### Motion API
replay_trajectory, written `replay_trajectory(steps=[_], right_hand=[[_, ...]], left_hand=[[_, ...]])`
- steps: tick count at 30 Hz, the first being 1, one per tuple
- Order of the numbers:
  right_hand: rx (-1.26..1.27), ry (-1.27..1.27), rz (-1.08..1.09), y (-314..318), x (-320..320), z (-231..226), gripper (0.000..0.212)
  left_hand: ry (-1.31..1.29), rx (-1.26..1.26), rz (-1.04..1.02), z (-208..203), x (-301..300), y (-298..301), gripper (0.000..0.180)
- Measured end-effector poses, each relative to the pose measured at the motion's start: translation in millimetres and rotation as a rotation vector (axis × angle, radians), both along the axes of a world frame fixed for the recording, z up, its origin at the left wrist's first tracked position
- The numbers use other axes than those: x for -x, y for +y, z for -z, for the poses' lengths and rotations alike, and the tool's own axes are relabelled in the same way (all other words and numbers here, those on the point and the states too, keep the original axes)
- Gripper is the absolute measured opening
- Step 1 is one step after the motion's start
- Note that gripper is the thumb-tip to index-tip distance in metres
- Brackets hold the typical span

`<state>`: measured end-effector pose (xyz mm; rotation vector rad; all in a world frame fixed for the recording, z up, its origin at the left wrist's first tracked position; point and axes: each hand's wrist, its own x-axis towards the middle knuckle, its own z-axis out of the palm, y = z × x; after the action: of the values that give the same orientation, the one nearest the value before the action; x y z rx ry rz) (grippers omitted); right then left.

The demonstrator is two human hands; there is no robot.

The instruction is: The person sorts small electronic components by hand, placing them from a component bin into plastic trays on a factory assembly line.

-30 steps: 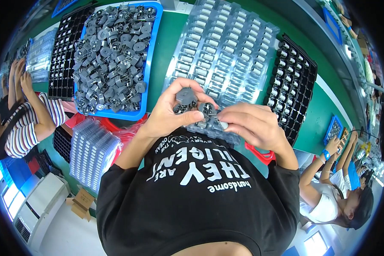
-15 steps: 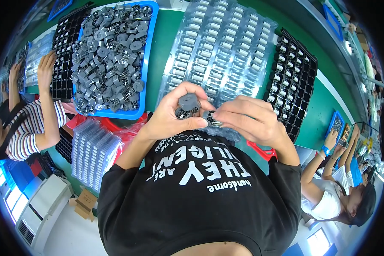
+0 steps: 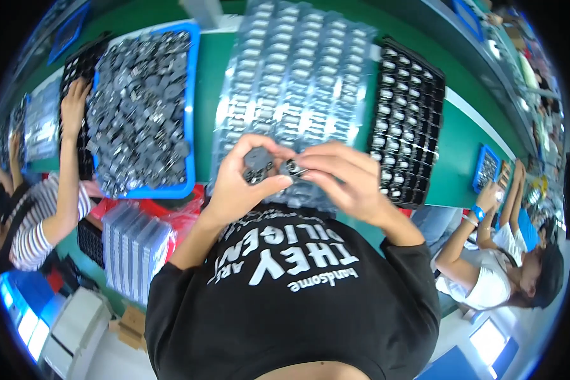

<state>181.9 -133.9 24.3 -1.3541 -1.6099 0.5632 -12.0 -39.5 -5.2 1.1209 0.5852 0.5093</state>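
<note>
In my left hand (image 3: 229,189) rests a dark grey round-capped component (image 3: 258,159) with metal prongs below the cap. My left thumb and fingers also steady a second small part (image 3: 290,167), dark with shiny metal, too blurred to name. The fingertips of my right hand (image 3: 353,183) pinch this same part from the right. Both hands are together in front of my chest, over the near edge of a clear plastic blister tray (image 3: 225,120) filled with rows of small silvery metal parts.
Left of the blister tray lies a blue bin (image 3: 193,95) heaped with grey components. A black compartment tray (image 3: 438,107) with silvery parts stands to the right. Stacked clear trays (image 3: 130,250) sit lower left beside red plastic (image 3: 193,212). Co-workers reach in at both sides.
The view has shifted, so the bin and trays appear further left and the bin lower. My hands stay together on the parts; the small part now shows a shiny metal face.
</note>
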Motion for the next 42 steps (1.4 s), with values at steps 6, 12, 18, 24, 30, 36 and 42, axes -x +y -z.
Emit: replay_trajectory(steps=[6, 12, 18, 24, 30, 36, 42], right_hand=[[-0.046, -0.054, 0.302, -9.7, -32.7, 6.5, 0.008], [-0.216, -0.701, 0.815, -20.9, -186.5, 28.7, 0.008], [-0.113, -0.860, 0.772, -25.2, -238.4, 57.3, 0.005], [-0.093, -0.878, 0.707, -22.8, -242.3, 65.0, 0.007], [-0.068, -0.924, 0.621, -16.6, -193.5, 33.0, 0.014], [0.052, -0.477, -0.112, -2.7, -69.9, 4.7, 0.013], [0.073, -0.522, -0.361, 0.7, -30.6, 10.0, 0.022]], left_hand=[[0.009, 0.130, 0.092, -0.4, -17.6, -3.8, 0.031], [-0.084, 0.338, 0.151, -4.1, -11.6, 12.6, 0.040], [-0.216, 0.208, 0.160, 3.9, -3.7, 16.4, 0.041], [-0.113, 0.322, 0.126, 8.7, 2.2, 21.7, 0.032], [-0.051, 0.268, 0.164, -3.9, 5.3, 28.9, 0.042], [0.061, 0.201, 0.096, 1.2, 9.9, 29.3, 0.032], [-0.045, 0.001, 0.096, 14.0, 12.6, 29.3, 0.040]])
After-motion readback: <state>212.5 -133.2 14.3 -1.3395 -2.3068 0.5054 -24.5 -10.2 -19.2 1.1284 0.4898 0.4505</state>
